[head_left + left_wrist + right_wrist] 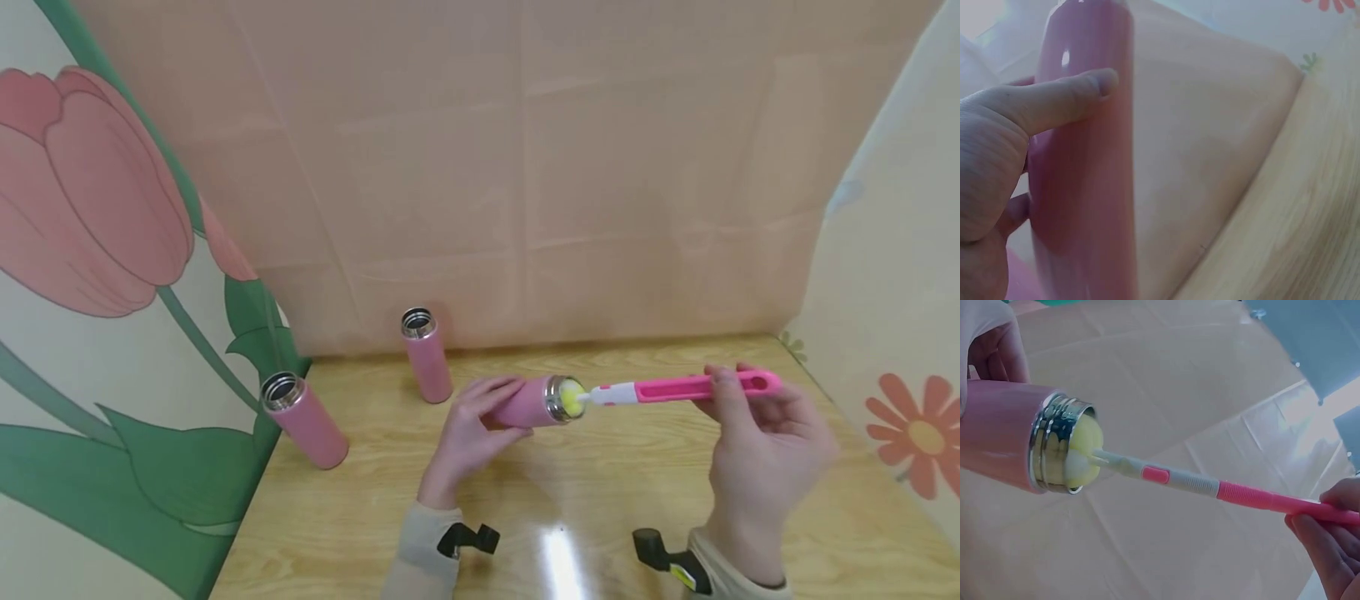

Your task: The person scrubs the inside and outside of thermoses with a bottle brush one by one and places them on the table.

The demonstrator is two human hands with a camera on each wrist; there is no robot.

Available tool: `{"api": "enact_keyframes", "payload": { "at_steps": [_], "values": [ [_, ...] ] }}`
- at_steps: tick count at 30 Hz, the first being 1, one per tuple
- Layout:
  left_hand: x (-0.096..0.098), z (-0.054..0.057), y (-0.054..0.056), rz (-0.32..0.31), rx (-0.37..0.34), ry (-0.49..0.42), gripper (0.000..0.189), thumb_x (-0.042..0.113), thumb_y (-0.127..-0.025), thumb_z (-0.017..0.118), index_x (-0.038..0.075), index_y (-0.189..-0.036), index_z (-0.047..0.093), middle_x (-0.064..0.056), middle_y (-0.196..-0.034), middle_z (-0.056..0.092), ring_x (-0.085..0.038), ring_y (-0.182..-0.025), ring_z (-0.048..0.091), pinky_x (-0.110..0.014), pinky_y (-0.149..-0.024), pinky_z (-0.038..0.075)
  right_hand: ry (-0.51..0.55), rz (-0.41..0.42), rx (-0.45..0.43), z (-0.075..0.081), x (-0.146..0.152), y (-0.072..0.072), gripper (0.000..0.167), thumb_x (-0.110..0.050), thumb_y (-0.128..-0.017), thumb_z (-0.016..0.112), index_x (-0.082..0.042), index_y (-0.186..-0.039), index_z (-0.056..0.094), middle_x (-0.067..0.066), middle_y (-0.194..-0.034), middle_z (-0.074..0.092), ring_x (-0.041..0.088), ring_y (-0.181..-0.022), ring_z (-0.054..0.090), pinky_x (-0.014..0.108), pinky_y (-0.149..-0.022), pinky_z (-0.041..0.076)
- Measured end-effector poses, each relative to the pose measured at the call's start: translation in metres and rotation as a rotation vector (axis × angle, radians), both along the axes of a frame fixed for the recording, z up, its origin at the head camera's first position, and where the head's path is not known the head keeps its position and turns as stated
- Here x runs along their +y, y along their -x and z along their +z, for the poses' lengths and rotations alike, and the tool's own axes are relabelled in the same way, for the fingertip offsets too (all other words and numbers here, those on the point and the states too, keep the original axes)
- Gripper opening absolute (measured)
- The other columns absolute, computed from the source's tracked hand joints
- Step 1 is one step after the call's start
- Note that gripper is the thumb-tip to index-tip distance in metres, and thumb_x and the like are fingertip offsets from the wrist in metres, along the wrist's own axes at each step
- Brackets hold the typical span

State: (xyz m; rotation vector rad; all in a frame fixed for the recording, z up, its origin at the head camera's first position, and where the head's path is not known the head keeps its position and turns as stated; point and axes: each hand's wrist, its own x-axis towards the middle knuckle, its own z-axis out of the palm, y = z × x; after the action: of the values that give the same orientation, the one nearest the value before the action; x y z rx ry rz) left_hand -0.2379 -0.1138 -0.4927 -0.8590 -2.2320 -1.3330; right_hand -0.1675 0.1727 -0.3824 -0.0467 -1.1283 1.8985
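My left hand (471, 429) grips a pink bottle (525, 403) round its body, tipped on its side above the table with its mouth to the right. In the left wrist view the thumb lies across the pink wall (1085, 187). My right hand (765, 458) pinches the pink handle of a bottle brush (675, 388) near its end. The brush's yellow sponge head (1087, 450) sits in the bottle's metal-rimmed mouth, partly inside and partly showing. How far it reaches in is hidden.
Two more pink bottles stand upright and uncapped on the wooden table (615, 492): one at the left (311, 425), another bottle (429, 362) near the back. A pinkish sheet (525, 167) hangs behind, and flower-patterned panels (97, 192) flank the table.
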Motion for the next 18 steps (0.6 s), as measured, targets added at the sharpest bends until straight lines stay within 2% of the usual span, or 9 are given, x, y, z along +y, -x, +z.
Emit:
{"api": "enact_keyframes", "payload": {
  "at_steps": [3,5,7,10,14,18],
  "values": [
    [0.000,-0.002,0.001,0.033,0.035,0.001,0.065,0.011,-0.076,0.099,0.013,-0.136,0.074,0.005,-0.143,0.068,-0.020,-0.133,0.060,-0.043,-0.112,0.050,0.012,-0.028,0.011,0.001,-0.002,-0.003,0.029,0.014,-0.084,0.084,0.027,-0.100,0.064,0.028,-0.092,0.076,0.029,-0.081,0.079,0.036,-0.067,0.062],
    [-0.001,-0.002,0.002,0.038,0.035,-0.004,0.065,0.010,-0.075,0.100,0.013,-0.135,0.075,0.005,-0.142,0.068,-0.019,-0.132,0.059,-0.042,-0.113,0.050,-0.008,-0.034,0.049,0.002,-0.002,-0.003,0.029,0.015,-0.084,0.083,0.028,-0.100,0.064,0.029,-0.093,0.076,0.028,-0.080,0.079,0.035,-0.068,0.063],
    [-0.002,-0.002,0.003,0.023,0.016,-0.013,0.066,0.009,-0.074,0.100,0.013,-0.135,0.075,0.006,-0.142,0.068,-0.019,-0.132,0.059,-0.042,-0.113,0.050,-0.029,0.001,0.113,0.002,-0.002,-0.003,0.028,0.018,-0.084,0.081,0.030,-0.102,0.062,0.031,-0.094,0.075,0.029,-0.081,0.079,0.035,-0.069,0.063],
    [-0.003,0.000,0.002,-0.027,-0.025,-0.025,0.068,0.008,-0.073,0.100,0.012,-0.136,0.075,0.004,-0.142,0.069,-0.019,-0.130,0.059,-0.043,-0.111,0.050,-0.069,0.124,0.247,0.001,0.000,-0.003,0.024,0.026,-0.086,0.072,0.033,-0.104,0.059,0.032,-0.095,0.075,0.032,-0.083,0.079,0.037,-0.075,0.064],
    [-0.006,0.001,0.001,-0.085,-0.077,-0.024,0.068,0.008,-0.074,0.100,0.012,-0.137,0.074,0.003,-0.142,0.069,-0.020,-0.129,0.059,-0.044,-0.111,0.050,-0.124,0.374,0.478,-0.003,0.007,0.001,0.014,0.033,-0.087,0.062,0.035,-0.097,0.053,0.036,-0.094,0.073,0.040,-0.088,0.078,0.041,-0.085,0.064],
    [-0.010,0.002,-0.001,-0.106,-0.123,-0.010,0.069,0.007,-0.075,0.099,0.014,-0.138,0.074,0.005,-0.142,0.068,-0.018,-0.131,0.058,-0.042,-0.112,0.050,-0.328,0.603,0.623,-0.010,0.017,0.007,0.007,0.029,-0.090,0.061,0.029,-0.087,0.055,0.034,-0.093,0.074,0.040,-0.097,0.078,0.038,-0.093,0.063]
  ]
}}
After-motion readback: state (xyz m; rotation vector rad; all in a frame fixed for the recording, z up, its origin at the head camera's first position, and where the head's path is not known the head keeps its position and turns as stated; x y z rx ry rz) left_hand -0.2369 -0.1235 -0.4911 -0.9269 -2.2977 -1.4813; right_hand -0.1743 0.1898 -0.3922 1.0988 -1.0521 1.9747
